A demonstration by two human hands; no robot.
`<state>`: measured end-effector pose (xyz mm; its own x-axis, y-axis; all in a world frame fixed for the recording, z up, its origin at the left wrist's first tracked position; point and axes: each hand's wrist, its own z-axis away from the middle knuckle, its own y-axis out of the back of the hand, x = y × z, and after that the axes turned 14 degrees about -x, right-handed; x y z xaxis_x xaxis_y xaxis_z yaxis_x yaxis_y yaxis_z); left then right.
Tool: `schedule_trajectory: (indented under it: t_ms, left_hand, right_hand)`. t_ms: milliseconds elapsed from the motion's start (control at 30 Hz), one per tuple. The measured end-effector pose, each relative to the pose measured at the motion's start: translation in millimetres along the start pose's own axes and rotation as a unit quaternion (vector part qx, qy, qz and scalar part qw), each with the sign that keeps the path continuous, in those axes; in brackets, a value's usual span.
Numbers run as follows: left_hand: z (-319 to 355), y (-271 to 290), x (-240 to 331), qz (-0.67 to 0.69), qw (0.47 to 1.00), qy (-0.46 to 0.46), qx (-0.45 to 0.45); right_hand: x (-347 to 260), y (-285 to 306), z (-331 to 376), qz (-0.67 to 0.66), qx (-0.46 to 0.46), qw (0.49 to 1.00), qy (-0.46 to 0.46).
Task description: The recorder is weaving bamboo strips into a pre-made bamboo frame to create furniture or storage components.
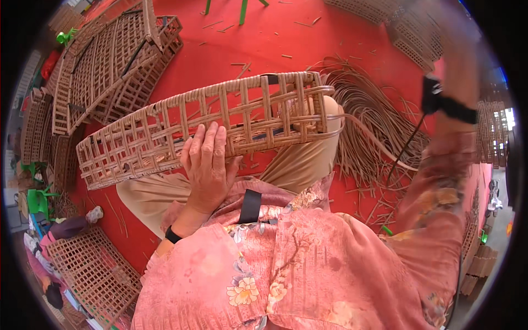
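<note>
We note the left hand spread flat on a lattice rattan panel; the right hand, blurred, grip unclear, trails a strand.

Red floor, stacked woven panels, scattered cane offcuts

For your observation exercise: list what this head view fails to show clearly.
- Right hand: raised and motion-blurred, so its grip cannot be told.
- Left hand: palm pressed on the woven rattan lattice panel, hiding the weave beneath.
- Stacked rattan panels: bent and cut off near the fisheye rim.
</note>
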<state>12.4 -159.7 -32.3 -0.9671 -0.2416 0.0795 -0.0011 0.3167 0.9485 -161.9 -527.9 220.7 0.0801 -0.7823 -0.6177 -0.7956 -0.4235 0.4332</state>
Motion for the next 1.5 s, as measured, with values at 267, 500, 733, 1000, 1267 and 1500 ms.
schedule_trajectory:
  t_ms: [267, 500, 733, 1000, 1267, 1500]
  left_hand:
    - [-24, 36, 1, 0.058, 0.997, -0.051, 0.011]
    - [-86, 34, 24, 0.113, 0.985, -0.128, 0.010]
    - [-94, 27, 33, 0.134, 0.982, -0.136, -0.006]
    - [-140, 64, 52, 0.549, 0.832, -0.069, -0.034]
    - [-171, 64, 55, 0.588, 0.789, -0.051, -0.172]
    - [-175, 75, 46, 0.525, 0.840, -0.068, -0.123]
  right_hand:
    - [94, -121, 119, -0.109, -0.063, 0.968, -0.215]
    - [50, -142, 189, -0.112, -0.025, 0.951, -0.286]
    - [28, -113, 193, 0.161, -0.012, 0.977, -0.140]
    - [16, -102, 154, 0.385, -0.045, 0.907, 0.161]
    - [1, -117, 147, 0.270, -0.120, 0.952, 0.073]
    - [3, -85, 143, -0.185, -0.186, 0.941, -0.212]
